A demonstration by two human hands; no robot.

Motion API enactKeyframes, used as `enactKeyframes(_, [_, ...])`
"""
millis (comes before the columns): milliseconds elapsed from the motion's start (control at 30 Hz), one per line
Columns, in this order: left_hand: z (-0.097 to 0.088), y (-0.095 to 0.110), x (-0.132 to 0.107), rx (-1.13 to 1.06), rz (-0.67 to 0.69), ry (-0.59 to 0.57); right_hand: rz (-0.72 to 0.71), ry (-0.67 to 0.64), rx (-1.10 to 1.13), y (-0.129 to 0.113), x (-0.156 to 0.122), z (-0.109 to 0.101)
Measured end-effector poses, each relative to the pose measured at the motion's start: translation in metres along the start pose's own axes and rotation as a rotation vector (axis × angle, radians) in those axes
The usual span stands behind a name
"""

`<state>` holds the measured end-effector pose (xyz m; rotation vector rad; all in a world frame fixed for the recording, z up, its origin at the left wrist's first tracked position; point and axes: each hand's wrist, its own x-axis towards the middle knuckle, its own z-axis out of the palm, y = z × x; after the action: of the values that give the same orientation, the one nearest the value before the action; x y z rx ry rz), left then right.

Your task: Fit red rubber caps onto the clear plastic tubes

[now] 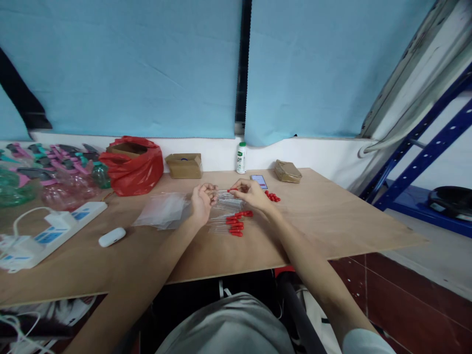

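The landmark is the cluster of red-bulbed droppers (236, 226), lying side by side on the worktop (324, 216) with their bulbs to the right and their clear stems to the left. Just beyond this cluster, raised above the worktop, both hands meet over one slender piece: a clear tube (223, 191) with a red bulb (232, 190) at its right end. The right hand (251, 193) pinches the bulb end between thumb and fingers. The left hand (203, 200), curled, has its fingertips closed on the opposite end; how firmly, I cannot tell.

Right behind the cluster lie loose clear tubes (232, 204), partly hidden by the hands. Beyond it to the right sits a small heap of loose red bulbs (273, 196), with a phone (259, 181) farther back. Left of the cluster, a stack of transparent bags (160, 211) lies flat; farther left are a white case (112, 237) and a power strip (73, 221). Well behind the cluster, near the wall, stand a green-capped bottle (241, 159) and, to its left, an open cardboard box (183, 167).
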<state>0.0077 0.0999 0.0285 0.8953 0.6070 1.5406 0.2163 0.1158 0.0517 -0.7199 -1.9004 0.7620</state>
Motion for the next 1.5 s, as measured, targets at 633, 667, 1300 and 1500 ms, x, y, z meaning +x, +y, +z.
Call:
enactKeyframes(633, [-0.037, -0.016, 0.017, 1.498, 0.359, -0.686, 0.136, -0.406, -0.018, 0.011, -0.002, -0.029])
enactKeyframes(667, [-0.038, -0.016, 0.018, 1.5, 0.357, -0.687, 0.124, -0.401, -0.016, 0.01, -0.002, -0.027])
enactKeyframes(1300, [-0.038, -0.014, 0.017, 1.524, 0.364, -0.718, 0.196, -0.549, -0.257, 0.01, -0.004, -0.018])
enactKeyframes(1500, [-0.038, -0.013, 0.016, 1.527, 0.366, -0.747, 0.118, -0.088, -0.643, 0.024, 0.002, -0.039])
